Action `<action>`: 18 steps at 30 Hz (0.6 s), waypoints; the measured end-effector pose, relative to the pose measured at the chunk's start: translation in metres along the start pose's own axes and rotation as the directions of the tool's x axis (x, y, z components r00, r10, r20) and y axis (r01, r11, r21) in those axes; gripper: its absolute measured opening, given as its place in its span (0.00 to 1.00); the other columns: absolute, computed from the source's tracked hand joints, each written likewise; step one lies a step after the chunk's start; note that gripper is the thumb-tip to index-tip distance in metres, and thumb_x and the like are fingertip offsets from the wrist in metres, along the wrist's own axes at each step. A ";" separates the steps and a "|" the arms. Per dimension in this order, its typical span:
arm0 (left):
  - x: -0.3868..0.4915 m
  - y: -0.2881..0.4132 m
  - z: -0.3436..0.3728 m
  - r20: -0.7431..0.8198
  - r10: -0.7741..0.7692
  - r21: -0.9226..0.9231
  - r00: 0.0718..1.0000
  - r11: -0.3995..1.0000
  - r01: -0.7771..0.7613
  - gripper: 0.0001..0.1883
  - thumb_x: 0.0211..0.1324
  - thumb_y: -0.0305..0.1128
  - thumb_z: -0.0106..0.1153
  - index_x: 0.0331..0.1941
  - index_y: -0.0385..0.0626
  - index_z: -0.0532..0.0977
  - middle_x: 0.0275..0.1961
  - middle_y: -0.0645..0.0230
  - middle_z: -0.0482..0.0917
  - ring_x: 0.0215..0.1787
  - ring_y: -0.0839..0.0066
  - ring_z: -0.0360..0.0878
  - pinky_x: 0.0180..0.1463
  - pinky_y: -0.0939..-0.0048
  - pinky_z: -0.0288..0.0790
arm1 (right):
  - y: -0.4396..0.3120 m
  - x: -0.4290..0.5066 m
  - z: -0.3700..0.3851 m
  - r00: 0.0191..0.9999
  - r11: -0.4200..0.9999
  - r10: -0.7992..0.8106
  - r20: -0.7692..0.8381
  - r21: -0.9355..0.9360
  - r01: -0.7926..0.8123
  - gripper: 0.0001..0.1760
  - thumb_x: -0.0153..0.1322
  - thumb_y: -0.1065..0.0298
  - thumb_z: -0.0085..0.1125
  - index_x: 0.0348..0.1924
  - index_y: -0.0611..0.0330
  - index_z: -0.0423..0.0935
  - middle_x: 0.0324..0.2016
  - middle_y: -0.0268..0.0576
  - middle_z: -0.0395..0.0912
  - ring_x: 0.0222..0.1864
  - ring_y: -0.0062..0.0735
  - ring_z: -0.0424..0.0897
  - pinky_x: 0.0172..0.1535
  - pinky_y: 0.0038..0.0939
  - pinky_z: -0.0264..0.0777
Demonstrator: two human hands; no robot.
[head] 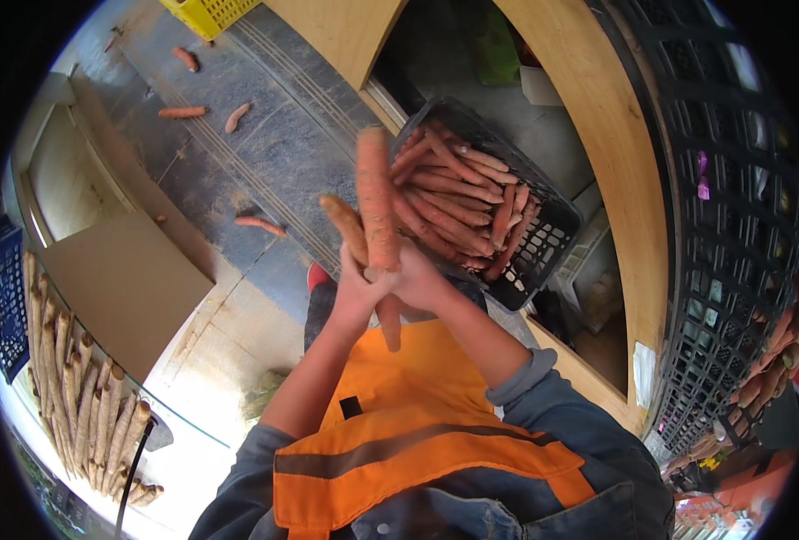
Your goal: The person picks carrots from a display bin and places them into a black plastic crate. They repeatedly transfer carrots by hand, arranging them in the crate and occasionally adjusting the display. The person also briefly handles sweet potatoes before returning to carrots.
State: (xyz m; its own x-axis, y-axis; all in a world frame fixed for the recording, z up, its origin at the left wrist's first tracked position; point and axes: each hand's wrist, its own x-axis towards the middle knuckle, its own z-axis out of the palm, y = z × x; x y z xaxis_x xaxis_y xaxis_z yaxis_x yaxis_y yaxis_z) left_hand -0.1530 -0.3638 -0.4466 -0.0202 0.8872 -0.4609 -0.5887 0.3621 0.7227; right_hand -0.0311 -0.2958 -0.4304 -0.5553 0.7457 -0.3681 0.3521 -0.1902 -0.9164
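Observation:
My left hand [355, 283] and my right hand [418, 273] meet in front of an orange apron and grip several carrots together. A thick carrot [376, 196] stands upright between them, and its lower part is hidden by the fingers. A shorter, browner carrot [347, 226] leans out on the left side. Below the hands a tapered carrot end [389, 324] sticks out towards the apron. Just right of the hands is a black plastic crate [548, 196], holding many soil-stained carrots [450, 202].
Loose carrots [182, 112] lie on the dirty tiled floor at the upper left. A yellow crate [204, 17] stands at the top. Long brown roots [82, 405] are piled on the left. Wooden panelling [615, 101] and black plastic crates [703, 270] are at the right.

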 end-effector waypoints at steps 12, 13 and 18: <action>0.012 0.022 -0.060 0.105 -0.259 -0.616 0.960 0.741 0.267 0.35 0.53 0.39 0.56 0.66 0.44 0.60 0.50 0.65 0.73 0.42 0.73 0.73 0.46 0.69 0.73 | 0.149 0.038 -0.101 0.834 0.192 0.453 -0.315 -0.879 -0.436 0.53 0.61 0.56 0.68 0.74 0.53 0.47 0.68 0.47 0.57 0.68 0.48 0.60 0.65 0.50 0.59; 0.008 0.022 -0.065 0.155 -0.245 -0.718 0.957 0.637 0.280 0.36 0.52 0.39 0.57 0.66 0.44 0.60 0.51 0.64 0.72 0.41 0.73 0.73 0.46 0.70 0.72 | 0.174 0.026 -0.108 0.843 0.052 0.482 -0.239 -0.953 -0.300 0.58 0.59 0.57 0.71 0.75 0.50 0.44 0.69 0.47 0.57 0.69 0.50 0.59 0.63 0.55 0.60; -0.005 0.035 -0.067 0.286 -0.033 -0.919 0.958 0.272 0.284 0.35 0.49 0.38 0.59 0.63 0.42 0.62 0.54 0.61 0.69 0.37 0.76 0.68 0.44 0.73 0.70 | 0.180 0.039 -0.124 0.813 -0.021 0.547 -0.198 -0.974 -0.224 0.55 0.62 0.63 0.66 0.75 0.52 0.43 0.64 0.56 0.62 0.64 0.54 0.65 0.59 0.55 0.66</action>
State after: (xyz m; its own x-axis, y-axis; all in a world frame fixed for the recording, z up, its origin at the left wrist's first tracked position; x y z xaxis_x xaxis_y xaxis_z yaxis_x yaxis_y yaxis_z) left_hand -0.2277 -0.3748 -0.4542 0.2314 0.9196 -0.3176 -0.9088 0.0879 -0.4078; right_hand 0.1044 -0.2219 -0.5904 -0.1096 0.6290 -0.7696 0.8512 0.4592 0.2541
